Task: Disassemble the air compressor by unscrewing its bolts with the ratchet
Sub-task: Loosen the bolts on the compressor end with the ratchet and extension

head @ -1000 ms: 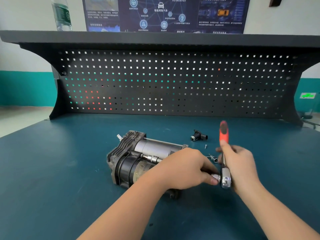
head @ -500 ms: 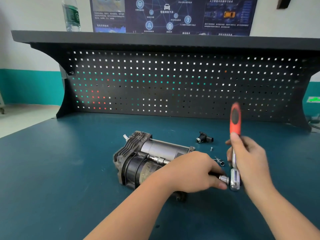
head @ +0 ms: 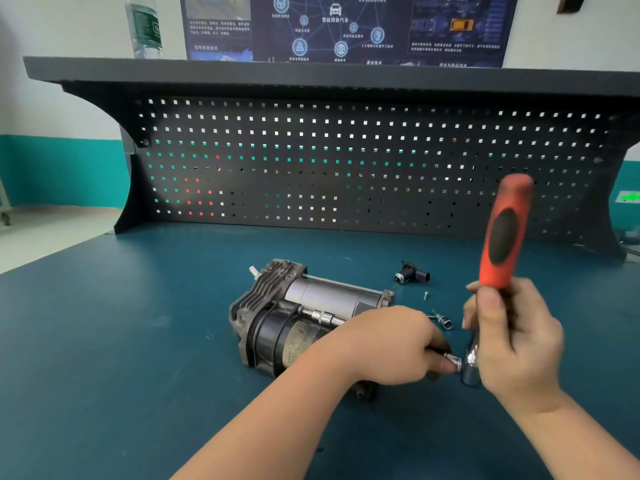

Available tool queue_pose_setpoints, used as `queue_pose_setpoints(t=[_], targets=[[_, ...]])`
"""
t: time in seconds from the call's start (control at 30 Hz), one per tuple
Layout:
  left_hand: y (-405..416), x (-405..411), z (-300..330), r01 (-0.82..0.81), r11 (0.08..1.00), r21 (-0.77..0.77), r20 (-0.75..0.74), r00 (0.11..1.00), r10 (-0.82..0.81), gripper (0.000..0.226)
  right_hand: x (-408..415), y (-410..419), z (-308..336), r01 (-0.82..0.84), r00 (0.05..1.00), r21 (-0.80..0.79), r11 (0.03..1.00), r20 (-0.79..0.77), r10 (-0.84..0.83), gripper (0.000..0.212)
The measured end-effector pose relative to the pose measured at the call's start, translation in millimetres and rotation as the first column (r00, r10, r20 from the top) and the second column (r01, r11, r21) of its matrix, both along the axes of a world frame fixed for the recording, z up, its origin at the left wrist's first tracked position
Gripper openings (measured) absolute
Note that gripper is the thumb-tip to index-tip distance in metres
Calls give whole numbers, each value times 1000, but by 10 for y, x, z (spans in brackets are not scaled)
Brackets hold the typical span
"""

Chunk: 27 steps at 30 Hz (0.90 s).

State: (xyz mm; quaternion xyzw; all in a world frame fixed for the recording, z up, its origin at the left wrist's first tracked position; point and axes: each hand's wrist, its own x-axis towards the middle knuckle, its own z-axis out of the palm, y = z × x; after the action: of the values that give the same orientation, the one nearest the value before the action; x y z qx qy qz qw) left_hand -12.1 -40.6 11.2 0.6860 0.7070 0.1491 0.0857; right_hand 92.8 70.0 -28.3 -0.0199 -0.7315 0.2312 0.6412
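Note:
The air compressor [head: 294, 320], grey finned metal with a black motor body, lies on its side on the blue bench. My left hand [head: 388, 344] lies over its right end, fingers curled round the chrome extension bar [head: 452, 360] next to the ratchet head. My right hand [head: 516, 337] grips the ratchet [head: 504, 233] low on its red and black handle, which stands nearly upright. The chrome ratchet head [head: 471, 367] sits at the extension's right end. The bolt itself is hidden by my left hand.
A small black fitting [head: 412, 273], a loose screw [head: 425, 295] and a chrome socket bit [head: 443, 320] lie behind my hands. A dark pegboard [head: 346, 168] backs the bench. A water bottle [head: 143, 26] stands on the top shelf.
The ratchet handle has swung up and slightly to the right, now standing taller in view. My left hand has stayed on the extension at the compressor's end.

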Motion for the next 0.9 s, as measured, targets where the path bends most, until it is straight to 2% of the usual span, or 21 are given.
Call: queue_pose_setpoints(t=[0.07,0.13,0.23,0.3,0.47,0.6,0.67,0.73,0.83,0.9], targets=[[2,-4,-5,-11,999,35,8,1000,11,23,-50,31,71,-20,998,-257,966,52,35,31],[1,5,-14,-21,996,84,37,999,18,26,-95,122,101,34,992,-451,892,124,24,31],[18,53,-50,-31,989,143,41,999,26,25,-83,216,79,50,989,-600,798,139,43,33],[32,88,-79,-26,988,153,6,1000,26,24,-55,205,61,48,992,-581,812,122,28,32],[33,62,-81,-7,988,157,-26,1000,11,27,-39,93,41,6,999,-396,918,51,16,27],[37,39,-109,-9,986,168,-68,997,21,28,-64,140,7,10,997,-396,918,69,18,26],[32,26,-88,-15,975,221,-54,998,27,31,-79,175,-7,19,994,-412,911,104,26,26],[-5,-13,-24,-19,936,351,-26,999,30,27,-88,192,-34,10,991,-421,907,123,47,26],[-176,-243,117,-178,848,499,31,982,188,22,-97,199,-65,13,991,-423,906,129,46,26],[-364,-532,160,-325,822,469,47,938,344,21,-104,204,-63,22,991,-424,906,132,38,27]])
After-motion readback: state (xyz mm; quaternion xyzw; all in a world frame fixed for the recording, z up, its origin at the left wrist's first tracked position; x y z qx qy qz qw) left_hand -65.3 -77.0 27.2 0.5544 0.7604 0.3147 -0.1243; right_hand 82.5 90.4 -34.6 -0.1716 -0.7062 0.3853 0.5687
